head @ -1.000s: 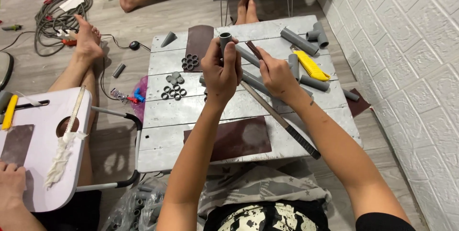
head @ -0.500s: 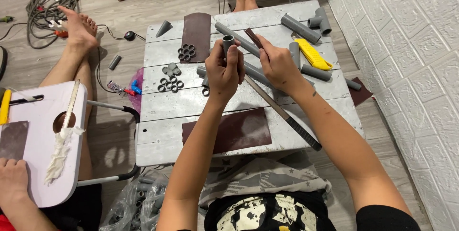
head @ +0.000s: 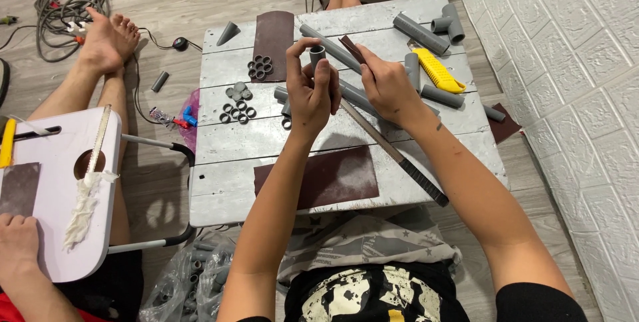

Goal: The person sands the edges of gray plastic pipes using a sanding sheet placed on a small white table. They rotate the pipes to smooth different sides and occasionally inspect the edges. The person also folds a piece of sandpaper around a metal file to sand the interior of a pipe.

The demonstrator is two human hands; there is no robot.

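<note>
Left hand (head: pixel 313 92) is raised above a low grey bench (head: pixel 226 182) of weathered planks, its fingers curled and pinching a short grey plastic pipe piece (head: pixel 317 55) held upright, round open end on top. Right hand (head: pixel 386 85) sits just beside it, fingers pressed together around a folded strip of dark brown sandpaper (head: pixel 351 47), whose tip lies close to the pipe piece; whether the two touch cannot be told. Below the right hand a long flat metal file (head: pixel 393 152) with a black ribbed handle lies slanted on the bench. Beneath both wrists lies a rough brown sandpaper sheet (head: pixel 333 179). Beyond the left hand sit small grey pipe rings (head: pixel 237 105), some joined in a flower-like cluster, beside another dark sheet. Beyond the right hand are longer smooth grey pipes (head: pixel 421 33) and a yellow utility knife (head: pixel 437 70). Far off to the left, another person's hand (head: pixel 16 242) rests on a small white table (head: pixel 53 229).
</note>
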